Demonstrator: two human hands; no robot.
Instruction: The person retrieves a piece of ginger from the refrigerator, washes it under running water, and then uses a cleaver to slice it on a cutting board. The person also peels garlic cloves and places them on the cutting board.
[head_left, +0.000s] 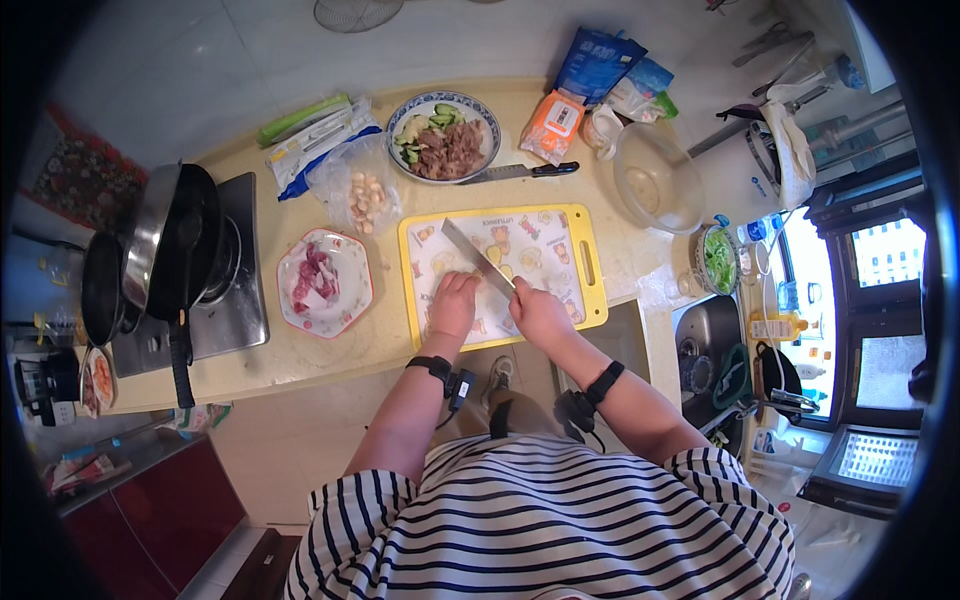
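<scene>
My right hand (538, 309) grips the handle of a kitchen knife (480, 259), whose broad blade slants up and left over the cutting board (589, 251). The board is white with a yellow rim and printed cartoon figures. My left hand (454, 304) rests on it with curled fingers, left of the blade. Under its fingertips a small yellowish food piece (478, 275) is pinned, mostly hidden. A few pale yellow slices (495, 255) appear to lie behind the blade, though the printed pattern makes them hard to tell apart.
Left of the board stands a bowl (346, 296) with raw meat. Behind are a bag of garlic cloves (366, 196), a plate (484, 124) of meat and cucumber, and a second knife (517, 173). A clear plastic bowl (675, 195) stands right, pans (184, 247) on the stove left.
</scene>
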